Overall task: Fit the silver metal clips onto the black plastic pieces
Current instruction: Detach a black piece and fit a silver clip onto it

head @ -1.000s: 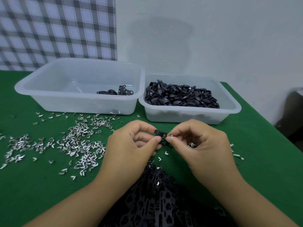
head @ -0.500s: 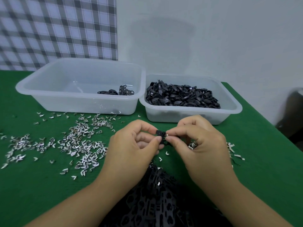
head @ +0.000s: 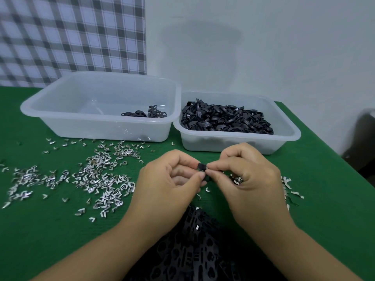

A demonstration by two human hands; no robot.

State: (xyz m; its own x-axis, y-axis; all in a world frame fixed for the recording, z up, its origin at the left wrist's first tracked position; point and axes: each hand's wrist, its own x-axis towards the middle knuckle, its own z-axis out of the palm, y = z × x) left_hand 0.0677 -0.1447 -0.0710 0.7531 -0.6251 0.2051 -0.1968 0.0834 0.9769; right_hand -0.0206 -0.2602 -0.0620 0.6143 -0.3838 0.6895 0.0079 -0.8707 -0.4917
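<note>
Pinching a small black plastic piece (head: 201, 166) btwn thumb & forefinger of my left hand (head: 172, 185) over the green table (head: 324, 199), w/ my right hand (head: 246, 179) closed fingertip-tight on a silver clip (head: 207, 169) at its right edge, loose clips (head: 97, 177) scattered left, two tubs behind.
</note>
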